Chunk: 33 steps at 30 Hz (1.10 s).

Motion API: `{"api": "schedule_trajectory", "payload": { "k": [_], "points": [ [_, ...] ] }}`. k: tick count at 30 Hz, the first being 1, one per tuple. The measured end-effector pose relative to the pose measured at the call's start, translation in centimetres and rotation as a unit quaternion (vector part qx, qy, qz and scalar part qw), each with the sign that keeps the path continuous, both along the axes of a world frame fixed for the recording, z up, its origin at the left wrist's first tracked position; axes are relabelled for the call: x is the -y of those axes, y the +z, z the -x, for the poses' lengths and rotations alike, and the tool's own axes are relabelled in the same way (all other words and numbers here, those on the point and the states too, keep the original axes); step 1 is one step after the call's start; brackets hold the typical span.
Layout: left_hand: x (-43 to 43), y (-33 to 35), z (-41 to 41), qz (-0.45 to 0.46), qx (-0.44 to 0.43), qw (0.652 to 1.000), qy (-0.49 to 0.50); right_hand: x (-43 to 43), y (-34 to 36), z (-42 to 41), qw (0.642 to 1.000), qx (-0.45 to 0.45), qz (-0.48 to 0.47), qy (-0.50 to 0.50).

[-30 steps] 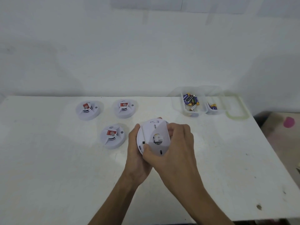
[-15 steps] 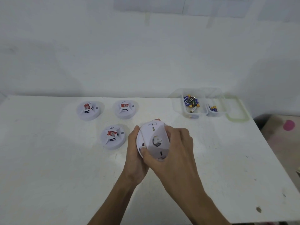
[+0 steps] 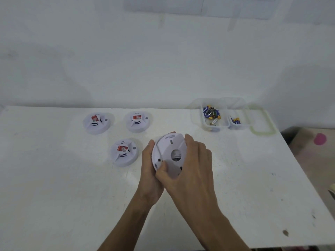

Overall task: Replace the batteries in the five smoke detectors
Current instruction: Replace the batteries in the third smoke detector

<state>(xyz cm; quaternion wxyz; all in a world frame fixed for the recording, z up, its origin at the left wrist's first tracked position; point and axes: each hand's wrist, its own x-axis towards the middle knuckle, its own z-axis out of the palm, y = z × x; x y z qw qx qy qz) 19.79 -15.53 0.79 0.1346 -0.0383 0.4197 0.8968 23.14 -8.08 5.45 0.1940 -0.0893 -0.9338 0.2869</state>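
Now my left hand [image 3: 148, 169] cups the smoke detector [image 3: 170, 147] by its left edge, my right hand [image 3: 194, 165] grips across its back, which faces me, over the counter [image 3: 54, 196]; likely a twist next.

A white, scuffed table [image 3: 54, 196] stands against a plain white wall [image 3: 126, 60] under soft, even light.
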Motion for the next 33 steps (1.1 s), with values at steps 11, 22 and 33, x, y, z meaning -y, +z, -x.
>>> {"api": "schedule_trajectory", "payload": {
  "k": [11, 22, 33],
  "points": [
    [1.5, -1.2, 1.7, -0.082, 0.036, 0.996, -0.031, -4.2, 1.6, 0.0, 0.862, 0.021, 0.499, 0.091],
    [2.3, -2.9, 2.8, -0.148, 0.029, 0.985, -0.086, -7.3, -3.9, -0.1, 0.781, 0.046, 0.622, -0.040],
    [2.3, -3.5, 2.4, -0.149, 0.050, 0.984, -0.086, -10.2, -14.1, 1.1, 0.956, 0.179, 0.218, -0.086]
  ]
}}
